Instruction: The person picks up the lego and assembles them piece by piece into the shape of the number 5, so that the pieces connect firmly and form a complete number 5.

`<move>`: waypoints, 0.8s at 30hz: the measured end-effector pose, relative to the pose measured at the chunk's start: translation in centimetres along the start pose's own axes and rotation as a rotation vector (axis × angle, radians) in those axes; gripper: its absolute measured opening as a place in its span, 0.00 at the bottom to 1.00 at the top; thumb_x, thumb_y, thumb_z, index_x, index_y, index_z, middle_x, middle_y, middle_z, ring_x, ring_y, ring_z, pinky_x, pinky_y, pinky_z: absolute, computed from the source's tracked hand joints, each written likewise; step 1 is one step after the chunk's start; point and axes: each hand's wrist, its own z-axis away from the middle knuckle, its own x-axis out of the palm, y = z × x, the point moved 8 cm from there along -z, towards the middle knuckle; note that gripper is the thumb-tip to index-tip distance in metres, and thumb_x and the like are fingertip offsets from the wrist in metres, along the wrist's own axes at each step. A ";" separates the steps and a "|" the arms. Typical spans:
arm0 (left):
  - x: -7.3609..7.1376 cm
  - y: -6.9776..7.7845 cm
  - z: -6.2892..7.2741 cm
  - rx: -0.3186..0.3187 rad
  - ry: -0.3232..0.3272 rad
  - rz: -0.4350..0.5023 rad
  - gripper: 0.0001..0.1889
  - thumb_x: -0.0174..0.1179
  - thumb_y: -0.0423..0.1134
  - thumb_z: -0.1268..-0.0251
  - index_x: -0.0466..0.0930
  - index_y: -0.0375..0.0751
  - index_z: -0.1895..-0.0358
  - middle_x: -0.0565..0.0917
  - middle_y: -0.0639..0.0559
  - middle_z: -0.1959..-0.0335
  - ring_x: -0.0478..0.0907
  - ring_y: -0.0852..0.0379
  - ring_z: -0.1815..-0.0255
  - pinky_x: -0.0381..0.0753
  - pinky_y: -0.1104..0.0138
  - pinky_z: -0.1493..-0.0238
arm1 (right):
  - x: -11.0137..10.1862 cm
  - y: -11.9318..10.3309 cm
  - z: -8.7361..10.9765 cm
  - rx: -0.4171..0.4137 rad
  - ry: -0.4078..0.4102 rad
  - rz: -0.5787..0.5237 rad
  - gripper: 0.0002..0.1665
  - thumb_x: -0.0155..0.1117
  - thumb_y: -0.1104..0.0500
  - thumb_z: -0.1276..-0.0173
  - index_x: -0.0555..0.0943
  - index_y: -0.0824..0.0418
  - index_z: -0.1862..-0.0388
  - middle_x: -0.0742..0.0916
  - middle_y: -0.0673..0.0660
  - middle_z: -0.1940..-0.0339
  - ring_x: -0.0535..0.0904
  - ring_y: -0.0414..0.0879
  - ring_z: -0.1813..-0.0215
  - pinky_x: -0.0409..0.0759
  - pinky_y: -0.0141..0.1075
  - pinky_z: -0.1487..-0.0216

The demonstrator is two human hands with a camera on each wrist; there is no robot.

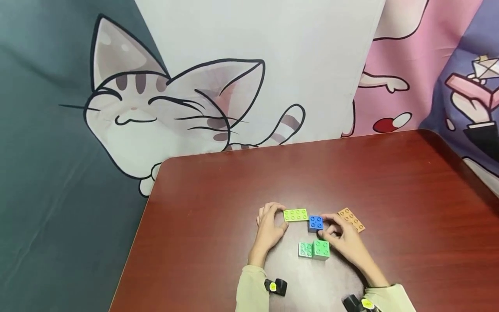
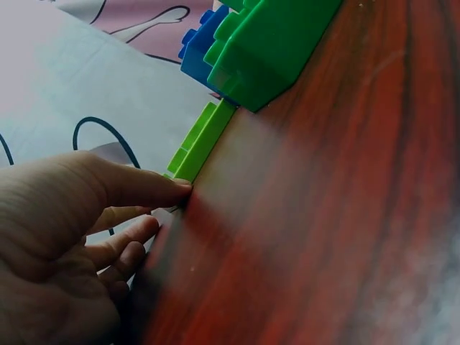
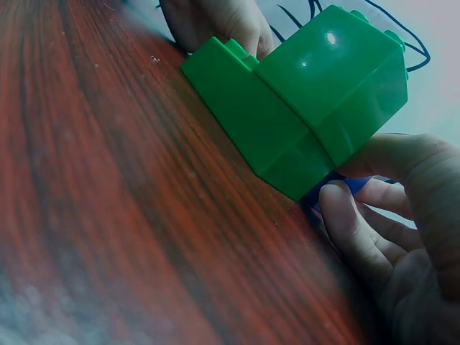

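My left hand (image 1: pixel 270 227) pinches the left end of a flat lime-green toy building brick (image 1: pixel 295 215) between thumb and forefinger. The same brick (image 2: pixel 205 140) lies low on the tabletop in the left wrist view. At its right end sits a blue square building brick (image 1: pixel 315 223), gripped by the thumb and forefinger of my right hand (image 1: pixel 347 240). From the right wrist most of the blue brick (image 3: pixel 334 185) is hidden behind a green brick piece (image 3: pixel 316 100). That green piece (image 1: pixel 321 250), low on its left and taller on its right, stands nearer me, untouched.
An orange flat brick (image 1: pixel 351 219) lies slantwise just beyond my right hand. The dark red wooden table (image 1: pixel 195 242) carries all the bricks. Behind its far edge hangs a cloth (image 1: pixel 249 34) with cartoon cats.
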 end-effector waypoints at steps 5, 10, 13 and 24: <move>1.0 0.2 -0.2 -0.014 -0.028 0.004 0.18 0.68 0.29 0.54 0.79 0.47 0.57 0.73 0.55 0.49 0.63 0.53 0.46 0.56 0.52 0.46 | -0.9 -0.5 0.3 0.032 0.007 -0.052 0.23 0.65 0.74 0.44 0.74 0.71 0.48 0.81 0.57 0.80 0.74 0.36 0.79 0.70 0.30 0.81; 1.4 0.3 0.0 -0.007 -0.031 0.002 0.18 0.69 0.31 0.54 0.79 0.48 0.57 0.73 0.56 0.48 0.63 0.53 0.45 0.56 0.52 0.46 | -1.5 -0.4 0.3 0.070 0.006 -0.111 0.23 0.64 0.74 0.43 0.72 0.71 0.48 0.80 0.63 0.81 0.73 0.39 0.82 0.70 0.34 0.87; 1.1 0.2 -0.1 0.014 -0.029 -0.008 0.18 0.69 0.32 0.54 0.79 0.49 0.57 0.73 0.55 0.48 0.63 0.52 0.45 0.56 0.51 0.47 | -1.2 0.4 -0.4 0.066 0.009 -0.143 0.23 0.64 0.73 0.42 0.72 0.69 0.46 0.81 0.62 0.81 0.73 0.41 0.83 0.70 0.35 0.88; -0.4 0.0 -0.2 0.015 -0.029 -0.025 0.18 0.70 0.35 0.55 0.79 0.49 0.56 0.74 0.56 0.49 0.63 0.53 0.46 0.57 0.55 0.50 | 1.4 -4.6 -5.3 -0.020 -0.125 -0.082 0.22 0.65 0.71 0.42 0.75 0.72 0.48 0.82 0.67 0.80 0.75 0.59 0.84 0.73 0.42 0.87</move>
